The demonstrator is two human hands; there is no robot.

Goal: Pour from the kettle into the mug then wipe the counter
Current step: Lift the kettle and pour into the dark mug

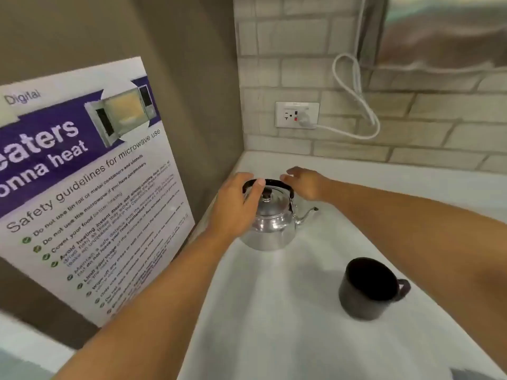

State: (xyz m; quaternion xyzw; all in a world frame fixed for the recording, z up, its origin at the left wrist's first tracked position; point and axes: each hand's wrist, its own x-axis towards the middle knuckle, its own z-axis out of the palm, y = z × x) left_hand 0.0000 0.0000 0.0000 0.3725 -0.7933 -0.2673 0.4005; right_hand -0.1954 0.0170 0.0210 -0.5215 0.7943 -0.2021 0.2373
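The first step was just starting — picking up the kettle. The shiny metal kettle (270, 223) sat on the white counter (274, 325) near the middle of the frame, close to the corner where the walls met. Its thin spout pointed to the right. The dark mug (369, 287) stood upright lower down and to the right, well apart from the kettle, and it looked empty, though the inside was too dark to be sure.

The left hand (237, 204) lay against the left side of the kettle, with the thumb resting over the black handle (270, 185) on top. It was touching, not yet gripping tight. The right hand (304, 185) hung just behind the handle with its fingers spread and loose — it held nothing.

No pouring had happened yet, I think. The next move would need one hand to close firmly around the handle, lift the kettle, and bring the spout over the mug. I could not see any cloth for wiping.

A purple microwave poster (82, 174) filled the left side.
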